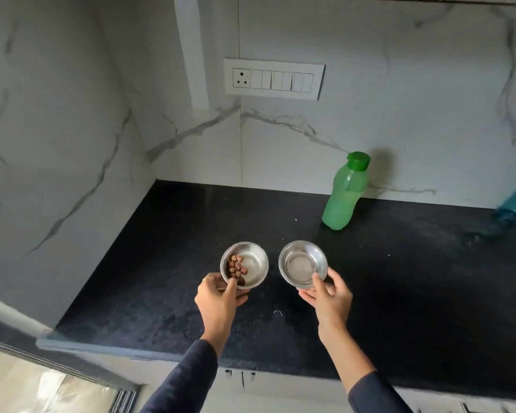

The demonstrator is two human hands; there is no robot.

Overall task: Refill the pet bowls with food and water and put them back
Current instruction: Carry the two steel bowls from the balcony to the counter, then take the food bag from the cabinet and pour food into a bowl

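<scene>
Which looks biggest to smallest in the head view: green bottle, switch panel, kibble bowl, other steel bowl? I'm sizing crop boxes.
1. switch panel
2. green bottle
3. kibble bowl and other steel bowl: alike, not ranked.
The panel and bottle stand farther from the camera, so true sizes may differ.

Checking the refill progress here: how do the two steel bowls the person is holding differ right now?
The left bowl, gripped by the left hand, holds a small heap of brown kibble; the right bowl, in the right hand, holds no kibble. The left bowl's kibble sits toward its left side; whether the right bowl has water in it I cannot tell. Both are small round steel bowls held by their near rims above the black counter.
</scene>
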